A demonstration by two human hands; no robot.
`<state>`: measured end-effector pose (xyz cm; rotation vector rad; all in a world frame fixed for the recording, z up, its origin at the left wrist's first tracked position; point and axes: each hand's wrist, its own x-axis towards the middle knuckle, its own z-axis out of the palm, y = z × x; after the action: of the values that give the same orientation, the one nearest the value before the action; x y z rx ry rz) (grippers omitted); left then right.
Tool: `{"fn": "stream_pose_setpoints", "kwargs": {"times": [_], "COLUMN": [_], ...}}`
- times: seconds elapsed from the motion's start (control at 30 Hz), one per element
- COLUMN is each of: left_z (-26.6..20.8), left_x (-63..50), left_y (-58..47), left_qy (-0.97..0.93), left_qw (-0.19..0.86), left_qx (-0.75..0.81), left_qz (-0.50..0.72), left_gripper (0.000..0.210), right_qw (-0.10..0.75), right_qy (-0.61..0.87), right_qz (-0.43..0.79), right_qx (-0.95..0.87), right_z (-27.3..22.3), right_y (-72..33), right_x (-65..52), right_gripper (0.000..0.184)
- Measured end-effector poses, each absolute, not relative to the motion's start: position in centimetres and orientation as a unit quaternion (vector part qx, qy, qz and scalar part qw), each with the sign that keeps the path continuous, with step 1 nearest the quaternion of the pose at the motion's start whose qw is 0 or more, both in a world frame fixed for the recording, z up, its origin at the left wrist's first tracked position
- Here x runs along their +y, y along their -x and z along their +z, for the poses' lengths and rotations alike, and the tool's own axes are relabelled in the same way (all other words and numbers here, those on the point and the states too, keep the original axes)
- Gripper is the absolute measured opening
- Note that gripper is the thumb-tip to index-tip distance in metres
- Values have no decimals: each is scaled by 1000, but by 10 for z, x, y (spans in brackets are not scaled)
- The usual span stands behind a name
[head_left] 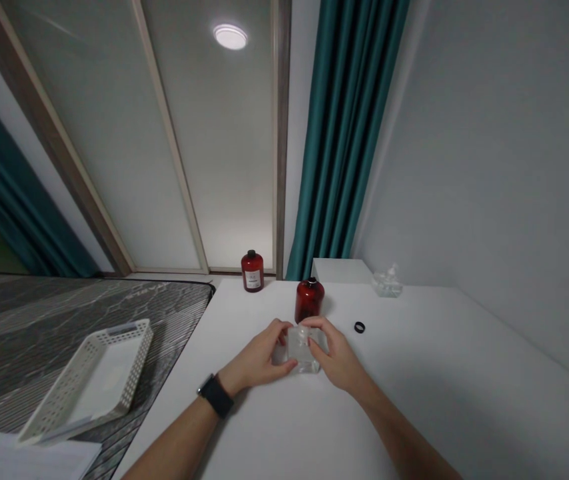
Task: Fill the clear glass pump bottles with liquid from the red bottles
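Between my two hands, low over the white table (pixel 334 427), is a clear, squarish container (pixel 300 348) with a small clear knob-like part on top. My left hand (pixel 263 357), a dark watch on its wrist, curls around the left side with thumb and fingers. From the right, my right hand (pixel 337 353) closes on it, thumb and fingers near the knob. Whether the knob part is a separate lid I cannot tell. Just behind my hands stands a dark red bottle (pixel 309 301) with its neck up. A black ring (pixel 359 327) lies to the right.
A second red bottle (pixel 252 272) with a white label and black cap stands at the back edge. Behind to the right are a white box (pixel 343 270) and a clear ornate piece (pixel 387 283). A white perforated basket (pixel 137 363) and papers (pixel 29 460) lie on the left.
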<state>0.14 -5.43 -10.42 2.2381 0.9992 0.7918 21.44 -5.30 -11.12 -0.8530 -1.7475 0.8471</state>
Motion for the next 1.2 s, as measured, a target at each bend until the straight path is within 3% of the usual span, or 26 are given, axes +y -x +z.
{"fn": "stream_pose_setpoints", "kwargs": {"times": [0.27,0.67,1.2], "left_z": [-105,-111,-114], "left_x": [-54,-52,-51], "left_y": [-2,-2,-2], "left_qy": [-836,-837,-836], "left_qw": [277,279,279], "left_qx": [365,359,356], "left_qz": [301,304,310], "left_gripper": [52,56,56], "right_qw": [455,453,463], "right_qy": [375,362,380], "right_qz": [347,379,352], "right_qx": [-730,-721,-719], "right_z": [-106,-110,-116], "right_y": [-216,-213,-209], "right_x": [-55,-54,-56], "right_gripper": [29,51,58]}}
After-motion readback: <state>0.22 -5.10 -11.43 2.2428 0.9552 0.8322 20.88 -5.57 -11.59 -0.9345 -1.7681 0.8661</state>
